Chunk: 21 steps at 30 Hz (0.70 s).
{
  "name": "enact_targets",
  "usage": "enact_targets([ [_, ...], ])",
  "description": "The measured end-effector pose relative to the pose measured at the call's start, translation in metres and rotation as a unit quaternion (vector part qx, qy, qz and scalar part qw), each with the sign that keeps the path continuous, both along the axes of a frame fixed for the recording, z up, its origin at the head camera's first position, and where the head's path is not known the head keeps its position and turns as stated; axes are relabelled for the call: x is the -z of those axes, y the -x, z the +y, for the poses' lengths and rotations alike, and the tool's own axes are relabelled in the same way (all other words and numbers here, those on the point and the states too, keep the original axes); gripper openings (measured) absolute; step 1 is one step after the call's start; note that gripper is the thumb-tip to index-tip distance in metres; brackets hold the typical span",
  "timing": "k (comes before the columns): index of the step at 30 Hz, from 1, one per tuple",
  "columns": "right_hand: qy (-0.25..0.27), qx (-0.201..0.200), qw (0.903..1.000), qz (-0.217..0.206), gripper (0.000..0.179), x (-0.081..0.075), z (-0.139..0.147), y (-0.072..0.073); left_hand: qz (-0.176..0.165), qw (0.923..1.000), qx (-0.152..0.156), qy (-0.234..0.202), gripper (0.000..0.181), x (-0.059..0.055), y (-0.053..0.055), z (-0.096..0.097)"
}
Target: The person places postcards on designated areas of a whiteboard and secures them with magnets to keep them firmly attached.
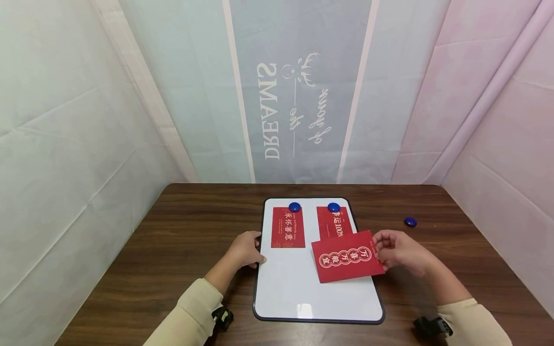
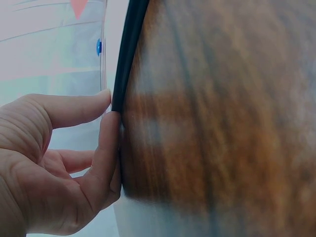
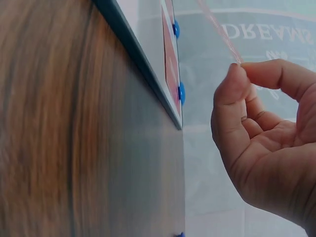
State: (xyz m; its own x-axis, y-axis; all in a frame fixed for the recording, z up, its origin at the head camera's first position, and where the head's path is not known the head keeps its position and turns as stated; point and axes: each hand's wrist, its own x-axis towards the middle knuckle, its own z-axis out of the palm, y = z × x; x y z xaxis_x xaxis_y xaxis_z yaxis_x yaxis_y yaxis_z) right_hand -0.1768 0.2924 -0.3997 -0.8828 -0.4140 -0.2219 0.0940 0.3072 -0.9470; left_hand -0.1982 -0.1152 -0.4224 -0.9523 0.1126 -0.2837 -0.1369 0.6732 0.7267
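Note:
A whiteboard with a dark frame lies flat on the table. My left hand holds its left edge; in the left wrist view the thumb is at the frame's upper side, with fingers along the outer side. My right hand pinches one end of a red envelope, printed with white characters in circles. That envelope is tilted over the board's right half and partly covers another red envelope. The right wrist view shows the held envelope edge-on between thumb and forefinger.
At the board's upper left is a third red envelope. Blue round magnets sit at the tops of both envelopes on the board. Another blue magnet lies on the wooden table to the right. Fabric curtains surround the table.

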Motion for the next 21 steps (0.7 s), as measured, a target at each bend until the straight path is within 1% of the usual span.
enact_targets([
  [7, 0.018, -0.031, 0.9993, 0.01, 0.055, 0.002, -0.016, -0.003, 0.004, 1.0, -0.001, 0.0, 0.079, 0.003, 0.002, -0.001],
  [11, 0.022, -0.04, 0.9989, 0.01, 0.059, 0.004, -0.023, -0.002, 0.005, 1.0, -0.001, -0.003, 0.078, 0.004, 0.002, -0.001],
  [16, 0.025, -0.049, 0.9985, 0.004, 0.054, 0.005, -0.029, -0.002, 0.003, 1.0, 0.001, -0.003, 0.079, 0.005, 0.002, -0.002],
  [21, 0.017, -0.044, 0.9989, 0.001, 0.047, 0.006, -0.035, -0.005, 0.007, 1.0, 0.005, -0.001, 0.079, 0.005, 0.003, -0.002],
])
